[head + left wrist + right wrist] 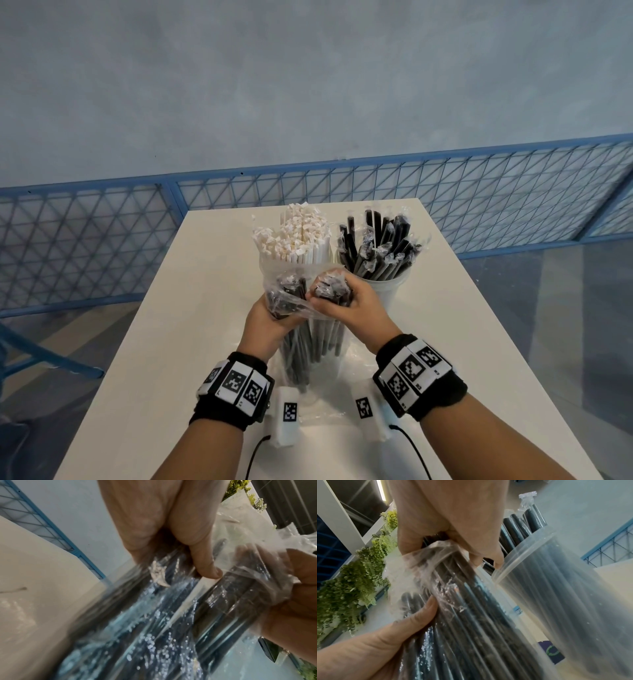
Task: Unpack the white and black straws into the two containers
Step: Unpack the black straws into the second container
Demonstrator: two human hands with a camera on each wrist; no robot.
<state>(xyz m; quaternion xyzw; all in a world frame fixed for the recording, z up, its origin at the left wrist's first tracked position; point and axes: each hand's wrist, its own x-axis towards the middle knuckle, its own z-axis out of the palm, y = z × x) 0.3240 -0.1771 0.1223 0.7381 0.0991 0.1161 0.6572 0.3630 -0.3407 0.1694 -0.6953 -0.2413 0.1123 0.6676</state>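
Above the table (191,308), my left hand (265,318) grips the upright bag (298,346); my right hand (346,303) clutches black straws (334,291), seemingly mid-pull, cup (385,289) just beyond.

A: White straws (294,236)?
B: Paper-wrapped, upright in left container (274,262).
A: Black straws (376,246)?
B: Film-wrapped, splayed in right container (387,287). More, upright in clear bag (308,342) in front of both containers.

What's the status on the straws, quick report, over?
Left hand and right hand both grip black straws in the clear bag. White container and black container already hold straws. Path clear.
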